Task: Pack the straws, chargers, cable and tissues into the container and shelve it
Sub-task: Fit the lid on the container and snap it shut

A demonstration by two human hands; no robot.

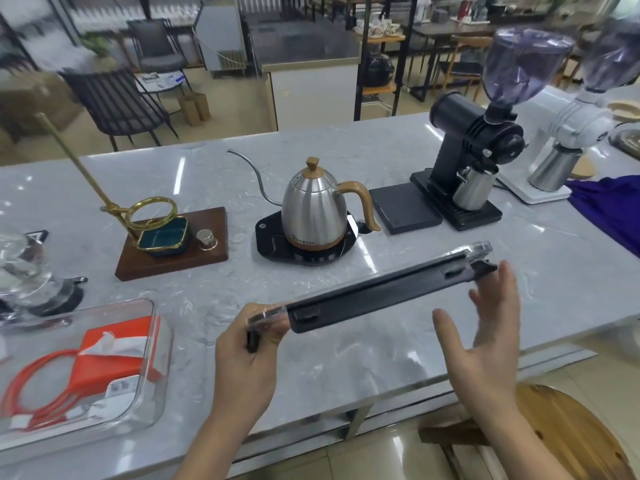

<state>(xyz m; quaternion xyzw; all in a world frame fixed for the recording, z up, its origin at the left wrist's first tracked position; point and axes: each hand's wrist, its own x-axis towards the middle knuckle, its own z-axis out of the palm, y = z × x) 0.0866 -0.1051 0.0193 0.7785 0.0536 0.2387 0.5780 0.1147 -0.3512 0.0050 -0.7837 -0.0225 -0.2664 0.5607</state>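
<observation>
At the counter's left edge, a clear container (145, 382) sits open on the marble counter (398, 344), already holding a coiled orange cable (38, 386), an orange-and-white tissue pack (114, 351) and a white block at its near side, probably a charger, though too blurred to confirm; no straws can be picked out; the open top suggests packing is finished or nearly so. Behind it stands a brass pour-over stand (152, 216) on a wooden base; further right, a steel gooseneck kettle (313, 206) rests on its black heating plate. In front, the left hand (242, 362) pinches the near corner of the container's lid (374, 292), fingers curled around the clear rim and its black latch, holding the lid edge-on above the counter, seemingly to turn it toward the box. The right hand (485, 344) hovers just beside the lid's far end, fingers straight and spread, touching nothing clearly, likely poised to steady it. At far right, a black grinder (474, 147) and a white grinder (568, 126) line the counter.
</observation>
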